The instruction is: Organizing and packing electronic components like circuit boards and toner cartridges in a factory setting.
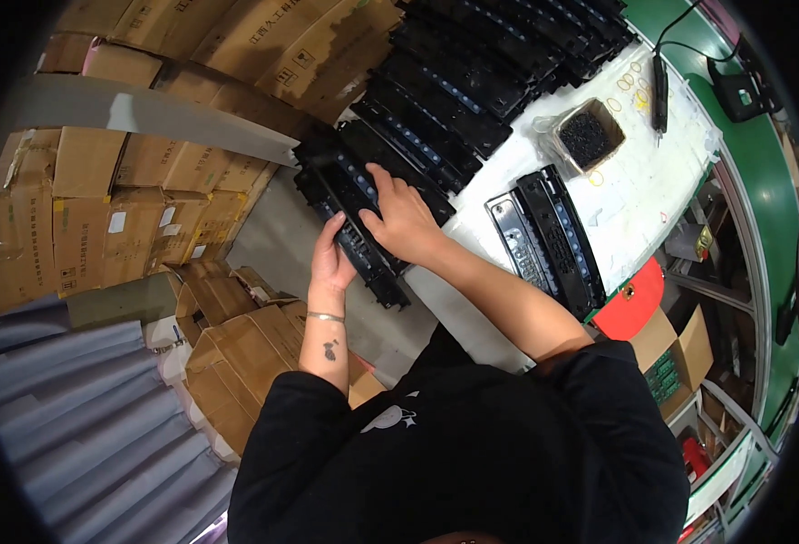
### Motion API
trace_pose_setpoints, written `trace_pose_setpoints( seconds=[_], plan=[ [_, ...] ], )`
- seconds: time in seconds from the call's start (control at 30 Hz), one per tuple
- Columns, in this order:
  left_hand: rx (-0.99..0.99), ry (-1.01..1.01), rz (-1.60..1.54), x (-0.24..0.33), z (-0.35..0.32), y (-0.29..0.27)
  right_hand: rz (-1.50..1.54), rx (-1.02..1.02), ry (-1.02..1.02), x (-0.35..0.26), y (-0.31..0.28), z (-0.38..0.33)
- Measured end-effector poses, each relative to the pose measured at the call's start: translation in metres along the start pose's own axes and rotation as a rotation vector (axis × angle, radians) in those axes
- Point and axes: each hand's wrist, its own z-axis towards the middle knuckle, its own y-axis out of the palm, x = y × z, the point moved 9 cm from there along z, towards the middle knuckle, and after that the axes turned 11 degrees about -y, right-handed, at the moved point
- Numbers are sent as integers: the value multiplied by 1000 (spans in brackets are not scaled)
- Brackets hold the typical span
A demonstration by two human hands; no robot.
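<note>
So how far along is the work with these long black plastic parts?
Two black parts lie side by side on the white table, apart from the stack. In hand: the left hand and right hand grip the nearest part at the stack's end. A long row of stacked black parts remains beyond. Whether any are finished cannot be told.

black trays (pixel 363 227): moulded plastic, slightly glossy, ribbed, with smooth pale blue inserts.
worktable (pixel 635 172): white, matt covering, probably paper or film; the view is too coarse to tell.
small box (pixel 588 136), on the worktable: clear shiny plastic, holding dark grainy bits.
cartons (pixel 82 218), left of the worktable: brown corrugated cardboard, matt.
bracelet (pixel 325 316): thin bright metal.
sleeves (pixel 472 453): black matt cloth.
</note>
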Motion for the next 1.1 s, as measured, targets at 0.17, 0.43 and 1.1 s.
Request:
trace_pose_setpoints(
  seconds=[0.17,0.43,1.1],
  plan=[
    [-20,-116,181,-47,-34,40,326,-25,69,30,-28,-37],
    [-17,-173,462,-101,-33,69,462,35,264,80,-115,-165],
    [57,-89,531,-159,11,96,-539,302,-61,31,-165,-169]
  ],
)
